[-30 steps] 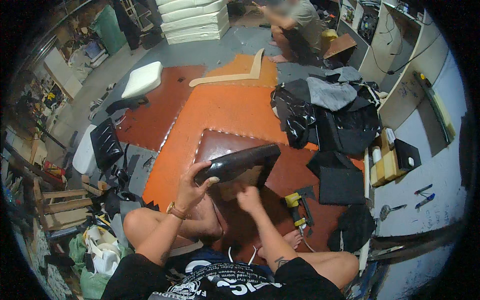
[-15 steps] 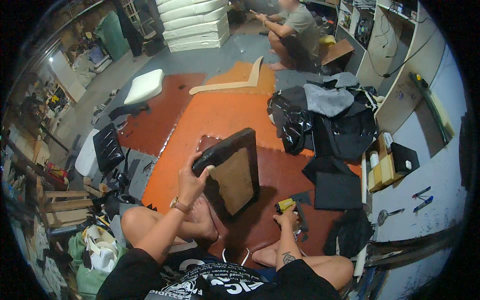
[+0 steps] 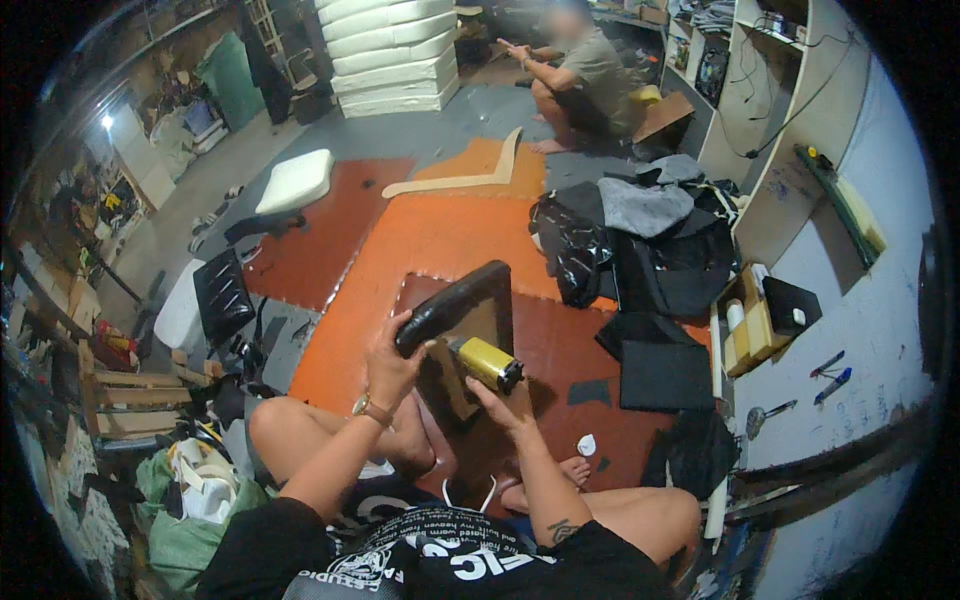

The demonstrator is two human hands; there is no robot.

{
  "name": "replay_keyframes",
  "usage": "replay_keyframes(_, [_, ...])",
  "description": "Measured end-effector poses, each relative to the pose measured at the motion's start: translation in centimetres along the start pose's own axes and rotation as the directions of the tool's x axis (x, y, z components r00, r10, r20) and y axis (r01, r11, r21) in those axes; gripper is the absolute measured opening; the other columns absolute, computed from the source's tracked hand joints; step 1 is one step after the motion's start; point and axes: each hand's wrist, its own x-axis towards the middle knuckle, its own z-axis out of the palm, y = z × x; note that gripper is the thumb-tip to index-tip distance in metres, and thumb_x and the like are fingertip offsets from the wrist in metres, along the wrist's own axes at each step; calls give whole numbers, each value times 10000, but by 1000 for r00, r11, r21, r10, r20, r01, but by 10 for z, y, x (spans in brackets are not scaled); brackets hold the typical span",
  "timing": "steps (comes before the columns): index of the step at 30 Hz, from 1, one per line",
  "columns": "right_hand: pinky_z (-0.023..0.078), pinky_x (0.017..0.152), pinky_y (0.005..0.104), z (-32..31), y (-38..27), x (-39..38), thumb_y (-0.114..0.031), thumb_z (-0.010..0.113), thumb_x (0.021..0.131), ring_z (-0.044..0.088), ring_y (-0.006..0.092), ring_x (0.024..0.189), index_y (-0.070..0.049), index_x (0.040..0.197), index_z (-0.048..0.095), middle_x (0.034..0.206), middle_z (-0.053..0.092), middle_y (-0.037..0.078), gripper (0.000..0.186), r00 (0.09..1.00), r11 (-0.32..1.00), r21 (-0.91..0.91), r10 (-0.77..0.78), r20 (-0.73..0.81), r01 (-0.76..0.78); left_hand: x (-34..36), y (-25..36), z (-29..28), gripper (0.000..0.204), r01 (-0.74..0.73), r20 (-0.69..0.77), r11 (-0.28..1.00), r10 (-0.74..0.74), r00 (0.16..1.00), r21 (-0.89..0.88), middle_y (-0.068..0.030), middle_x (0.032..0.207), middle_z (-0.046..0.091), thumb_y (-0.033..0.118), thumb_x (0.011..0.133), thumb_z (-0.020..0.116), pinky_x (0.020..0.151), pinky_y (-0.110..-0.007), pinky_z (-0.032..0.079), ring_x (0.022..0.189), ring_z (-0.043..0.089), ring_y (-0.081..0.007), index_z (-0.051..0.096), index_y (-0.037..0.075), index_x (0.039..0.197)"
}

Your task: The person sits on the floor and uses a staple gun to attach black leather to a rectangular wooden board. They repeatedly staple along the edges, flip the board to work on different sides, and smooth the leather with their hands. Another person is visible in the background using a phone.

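Note:
A padded seat panel, wrapped in black leather-like cover with a bare brown board on its underside, stands tilted on the floor in front of me. My left hand is closed on its upper left edge, thumb on the board side. In my right hand is a yellow staple gun with a dark end cap. The gun is up against or just in front of the board, hiding part of it. Its nose and the fingers behind its body are hidden.
Black cover pieces and a heap of dark fabric lie to the right. Beyond the orange mat is a white foam stack, with a person squatting beside it. A white cushion lies far left.
My right hand has lifted the yellow staple gun off the floor and brought it left to the panel's board. My left hand keeps hold of the panel, which has shifted slightly.

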Motion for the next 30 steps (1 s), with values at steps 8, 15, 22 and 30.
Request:
replay_keyframes(8, [580, 916, 352, 11, -2, -4, -196, 824, 850, 745, 199, 1010, -18, 1182, 738, 1095, 781, 111, 386, 993, 986, -166, 9, 115, 10, -18, 7, -1, 548, 77, 27, 997, -78, 997, 28, -176, 1168, 746, 54, 799, 849, 923, -405, 586, 1098, 732, -317, 638, 84, 1304])
replay_keyframes(15, [591, 887, 399, 29, 23, -17, -260, 843, 816, 766, 274, 949, -24, 1102, 761, 1034, 786, 144, 380, 983, 980, -123, -140, 118, 154, -17, 2, -9, 727, 60, 167, 998, -58, 984, -12, -179, 1246, 696, 39, 745, 872, 995, -442, 548, 1175, 673, -369, 563, 95, 1401])
replay_keyframes(22, [587, 876, 382, -10, 40, -10, -296, 836, 828, 759, 239, 976, -19, 1141, 757, 1040, 790, 124, 425, 980, 979, 56, 197, -35, -195, 74, 26, -54, 725, 287, 672, 953, -273, 688, 93, -229, 1217, 692, 332, 855, 858, 1024, -412, 526, 1165, 672, -352, 557, -52, 1392])
replay_keyframes(30, [565, 867, 391, -25, 19, -13, -273, 843, 850, 713, 230, 899, -17, 1184, 723, 1020, 745, 82, 438, 946, 958, 144, 270, -181, -246, 50, -3, -18, 763, -55, 479, 968, -71, 875, 244, -250, 1232, 664, 462, 895, 795, 1001, -454, 519, 1151, 653, -424, 529, 12, 1452])
